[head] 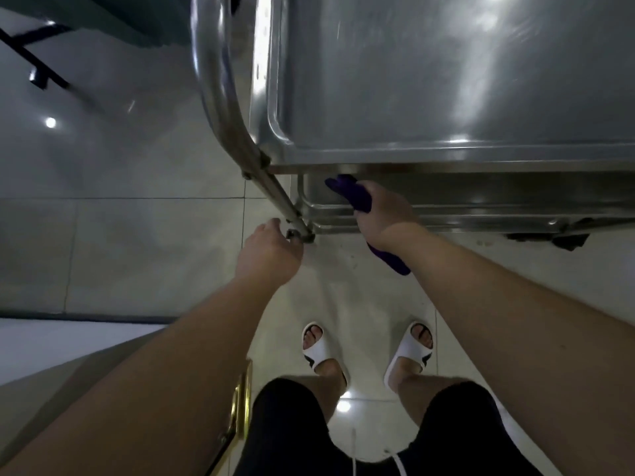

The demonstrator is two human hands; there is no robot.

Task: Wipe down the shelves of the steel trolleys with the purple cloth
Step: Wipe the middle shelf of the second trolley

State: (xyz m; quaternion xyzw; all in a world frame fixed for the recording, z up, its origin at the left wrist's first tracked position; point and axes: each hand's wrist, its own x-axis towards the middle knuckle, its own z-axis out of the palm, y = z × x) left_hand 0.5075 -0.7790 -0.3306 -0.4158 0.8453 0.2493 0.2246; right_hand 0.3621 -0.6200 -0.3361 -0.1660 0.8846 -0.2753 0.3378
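Note:
I look straight down on a steel trolley [446, 97] whose shiny top shelf fills the upper right. Below its front edge a lower shelf [481, 214] shows as a narrow strip. My right hand [381, 214] grips the purple cloth [350, 192] at the left end of that lower shelf's rim; a tail of the cloth hangs down under my wrist. My left hand [269, 250] reaches to the bottom of the trolley's corner post [275, 187]; its fingers are hidden, so I cannot tell whether they hold the post.
Pale floor tiles [137, 235] lie to the left and under my feet, which wear white slides [319, 352]. A dark piece of furniture with black legs [41, 63] stands at the top left. A gold-edged object [240, 403] sits by my left leg.

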